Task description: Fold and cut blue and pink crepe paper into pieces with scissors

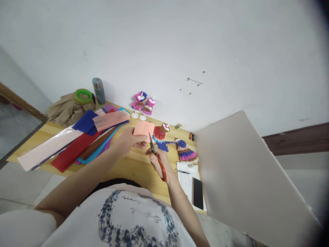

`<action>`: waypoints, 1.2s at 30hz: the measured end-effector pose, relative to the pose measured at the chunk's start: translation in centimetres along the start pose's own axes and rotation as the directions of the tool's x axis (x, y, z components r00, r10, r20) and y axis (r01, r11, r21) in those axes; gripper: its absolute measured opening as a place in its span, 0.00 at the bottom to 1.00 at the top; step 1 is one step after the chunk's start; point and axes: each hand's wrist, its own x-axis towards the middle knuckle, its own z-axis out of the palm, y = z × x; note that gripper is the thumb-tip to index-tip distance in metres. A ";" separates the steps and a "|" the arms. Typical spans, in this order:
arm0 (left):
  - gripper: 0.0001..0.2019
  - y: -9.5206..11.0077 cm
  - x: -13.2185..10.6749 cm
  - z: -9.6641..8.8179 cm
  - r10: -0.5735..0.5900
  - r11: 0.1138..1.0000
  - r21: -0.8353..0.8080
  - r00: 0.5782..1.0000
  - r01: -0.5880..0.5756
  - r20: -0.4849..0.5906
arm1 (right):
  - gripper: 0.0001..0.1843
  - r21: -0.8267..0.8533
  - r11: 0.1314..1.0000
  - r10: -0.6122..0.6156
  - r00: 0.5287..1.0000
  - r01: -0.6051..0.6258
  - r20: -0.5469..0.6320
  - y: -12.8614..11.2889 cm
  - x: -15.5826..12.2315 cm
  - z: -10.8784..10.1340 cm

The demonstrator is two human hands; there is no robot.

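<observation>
My left hand (128,139) pinches a small peach-pink paper piece (143,129) above the wooden table (133,164). Red-handled scissors (157,158) are gripped in my right hand (157,161), with their blades pointing up at the paper's lower right edge. Just behind the paper stand small paper-dress dolls, one red (160,132) and one with purple and pink layers (185,151).
Long crepe paper sheets (77,140) in pink, red, blue and brown lie at the left. A tape roll (83,95), a flask (99,90) and more dolls (142,103) sit by the wall. A phone (197,192) on a notepad and a large white board (246,171) are at the right.
</observation>
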 end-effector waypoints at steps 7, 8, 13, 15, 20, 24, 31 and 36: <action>0.12 0.2 0.0 0.0 -0.007 1.000 0.029 1.000 0.007 0.006 | 0.21 -0.047 0.999 -0.015 0.999 0.017 0.035 -0.1 0.0 -0.7; 0.13 0.2 0.0 0.0 -0.006 1.000 0.029 1.000 0.005 0.011 | 0.21 -0.051 0.999 -0.015 0.999 0.017 0.039 0.0 0.0 -0.8; 0.14 0.2 0.0 -0.1 -0.016 0.999 0.030 1.000 0.016 0.004 | 0.20 -0.049 0.998 -0.034 0.999 0.036 0.042 0.2 0.0 -0.8; 0.14 0.3 0.0 0.0 -0.016 1.000 0.027 1.000 0.016 0.007 | 0.20 -0.047 0.998 -0.049 0.998 0.051 0.041 0.2 0.0 -0.8; 0.14 0.4 0.0 0.0 -0.015 0.999 0.033 1.000 0.014 0.018 | 0.22 -0.046 0.998 -0.034 0.999 0.035 0.042 0.2 0.0 -0.7; 0.15 0.4 -0.1 0.0 -0.012 0.999 0.029 1.000 0.012 0.018 | 0.23 -0.041 0.999 -0.018 0.999 0.020 0.038 0.3 -0.1 -0.6; 0.14 0.3 0.1 -0.2 -0.010 0.999 0.036 1.000 0.009 0.021 | 0.23 -0.038 0.999 -0.004 0.999 0.006 0.041 0.4 -0.2 -0.6; 0.10 0.2 0.2 -0.3 -0.007 0.999 0.048 1.000 0.006 0.030 | 0.22 -0.049 0.999 -0.017 0.999 0.019 0.037 0.4 -0.1 -0.7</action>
